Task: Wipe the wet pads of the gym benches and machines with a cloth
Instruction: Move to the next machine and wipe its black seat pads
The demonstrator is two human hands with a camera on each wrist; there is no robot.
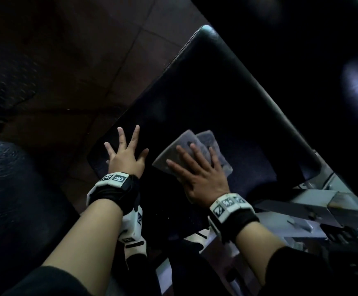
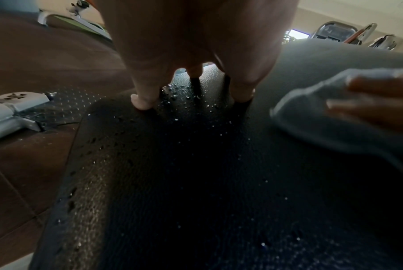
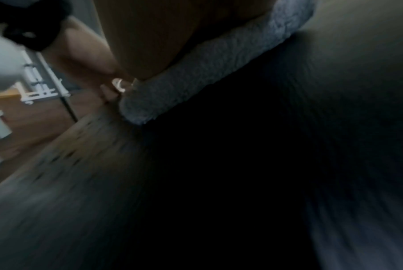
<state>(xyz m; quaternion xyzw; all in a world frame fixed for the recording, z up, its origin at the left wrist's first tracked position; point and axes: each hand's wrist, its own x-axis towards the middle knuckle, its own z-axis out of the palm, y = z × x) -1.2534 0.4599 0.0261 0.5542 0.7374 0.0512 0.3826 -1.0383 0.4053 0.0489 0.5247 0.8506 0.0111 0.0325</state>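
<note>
A black bench pad (image 1: 206, 99) slopes across the head view, and water drops (image 2: 179, 120) bead on it in the left wrist view. My right hand (image 1: 197, 169) presses flat on a folded grey cloth (image 1: 186, 146) lying on the pad, fingers straight and spread. The cloth (image 3: 195, 73) shows as a fuzzy grey edge under my palm in the blurred right wrist view. My left hand (image 1: 127, 150) rests open on the pad's near left edge, fingers spread, beside the cloth (image 2: 322, 109).
A second black pad (image 1: 9, 199) sits at the lower left and a large dark backrest (image 1: 323, 50) at the upper right. Grey metal frame brackets (image 1: 314, 206) lie to the right of the seat. Brown tiled floor (image 1: 77, 50) lies beyond the pad's left edge.
</note>
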